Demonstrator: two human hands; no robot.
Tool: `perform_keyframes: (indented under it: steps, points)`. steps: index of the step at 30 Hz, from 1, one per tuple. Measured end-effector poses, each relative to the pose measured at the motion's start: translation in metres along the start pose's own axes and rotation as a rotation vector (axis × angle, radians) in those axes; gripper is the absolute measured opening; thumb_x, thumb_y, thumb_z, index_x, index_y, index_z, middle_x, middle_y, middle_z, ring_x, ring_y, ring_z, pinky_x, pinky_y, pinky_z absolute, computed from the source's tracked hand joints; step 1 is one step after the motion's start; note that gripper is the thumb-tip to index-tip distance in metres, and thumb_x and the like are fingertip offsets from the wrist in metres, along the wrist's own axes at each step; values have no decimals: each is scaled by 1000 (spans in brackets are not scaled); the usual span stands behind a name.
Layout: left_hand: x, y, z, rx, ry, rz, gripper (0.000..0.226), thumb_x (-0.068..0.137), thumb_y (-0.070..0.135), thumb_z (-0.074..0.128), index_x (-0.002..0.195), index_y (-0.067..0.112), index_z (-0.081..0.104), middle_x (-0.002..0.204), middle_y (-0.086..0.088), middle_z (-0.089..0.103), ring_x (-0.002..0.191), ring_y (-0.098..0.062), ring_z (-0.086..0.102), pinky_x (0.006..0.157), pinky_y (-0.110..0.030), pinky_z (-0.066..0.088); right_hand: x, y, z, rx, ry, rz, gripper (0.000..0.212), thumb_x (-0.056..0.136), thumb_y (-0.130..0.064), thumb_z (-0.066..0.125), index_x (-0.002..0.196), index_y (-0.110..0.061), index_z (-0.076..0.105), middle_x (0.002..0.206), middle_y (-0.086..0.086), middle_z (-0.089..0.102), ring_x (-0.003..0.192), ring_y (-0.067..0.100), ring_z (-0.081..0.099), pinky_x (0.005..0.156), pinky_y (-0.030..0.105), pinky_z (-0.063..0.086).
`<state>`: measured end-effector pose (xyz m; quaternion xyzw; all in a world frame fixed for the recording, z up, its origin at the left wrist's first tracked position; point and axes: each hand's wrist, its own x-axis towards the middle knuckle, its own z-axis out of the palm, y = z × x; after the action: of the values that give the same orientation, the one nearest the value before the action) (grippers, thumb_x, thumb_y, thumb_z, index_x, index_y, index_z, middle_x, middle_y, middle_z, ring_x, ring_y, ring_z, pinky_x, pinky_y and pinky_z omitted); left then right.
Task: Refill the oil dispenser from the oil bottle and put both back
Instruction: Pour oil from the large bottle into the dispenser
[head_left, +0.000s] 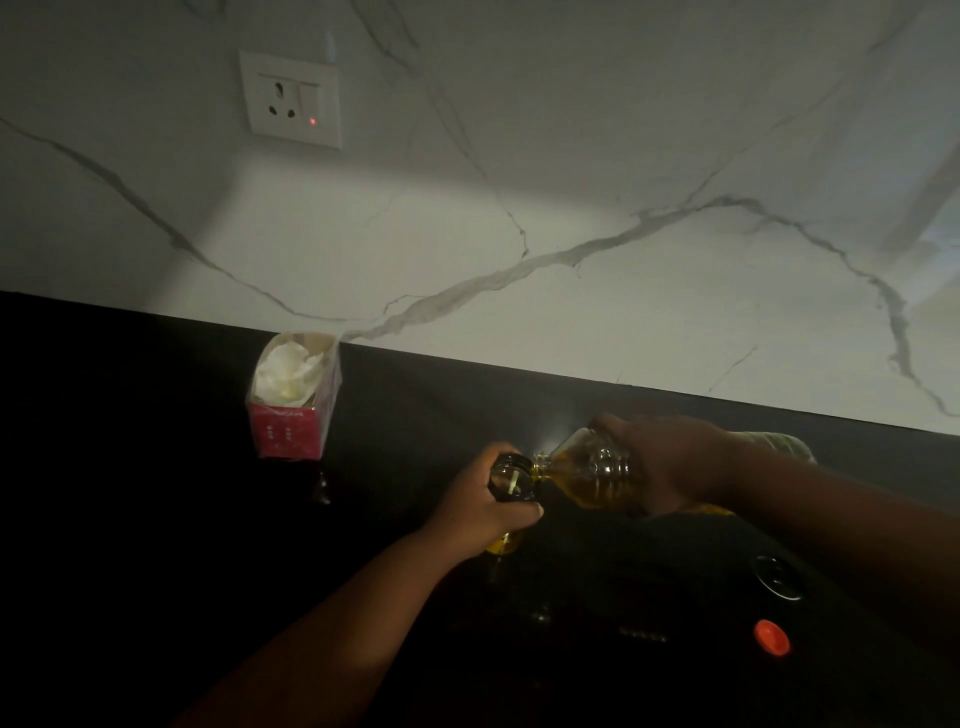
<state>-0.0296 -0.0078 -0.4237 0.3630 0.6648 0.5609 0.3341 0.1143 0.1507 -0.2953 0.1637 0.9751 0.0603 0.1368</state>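
Left hand (485, 506) curled around oil dispenser (511, 480); right hand (670, 460) gripping tilted oil bottle (587, 475).

Dispenser (511, 483): body mostly hidden under the left hand (485, 506); only the open mouth and a sliver of yellow below the palm show. Fill level unreadable.

Oil bottle (584, 473), right of the dispenser: rear part covered by the right hand (670, 462); label not visible.

Dark round object (777, 577), right of and nearer than the dispenser: too dim to identify.

Pink box (293, 410), left of the dispenser: print too small to read.

Both forearms cut off by the frame's edges.
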Motion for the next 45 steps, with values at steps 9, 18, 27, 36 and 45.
perform_keyframes:
  steps: [9,18,27,36,45]
  points:
    - [0,-1,-1,6,-9,-14,54,72,14,83,105,43,53,105,6,63,99,-16,65,91,-43,56,0,-1,0,-8,3,4,92,61,-43,82,136,-26,30,120,0,61,105,19,62,79,26,46]
    - [1,-2,-1,15,-6,-1,54,72,14,83,105,43,53,106,5,63,99,-16,65,90,-41,56,1,-1,0,-21,1,6,92,61,-44,81,135,-27,30,118,1,61,103,20,61,77,25,45]
    - [1,-2,-1,13,-12,-18,58,66,23,84,106,51,52,111,3,62,101,-18,65,90,-45,56,1,0,1,-15,6,1,92,60,-44,82,135,-27,30,118,1,61,104,20,61,82,29,49]
    - [1,-3,-1,10,-14,-14,56,70,17,83,106,46,53,108,5,63,100,-17,65,91,-44,56,1,1,1,-29,16,-5,92,61,-45,81,135,-26,30,119,1,61,105,20,62,79,27,47]
    - [1,-2,-1,12,-25,-22,58,69,20,83,108,48,51,113,2,61,103,-18,64,92,-45,56,1,2,1,-5,-2,-7,93,60,-45,82,135,-25,31,119,2,60,105,20,62,83,30,49]
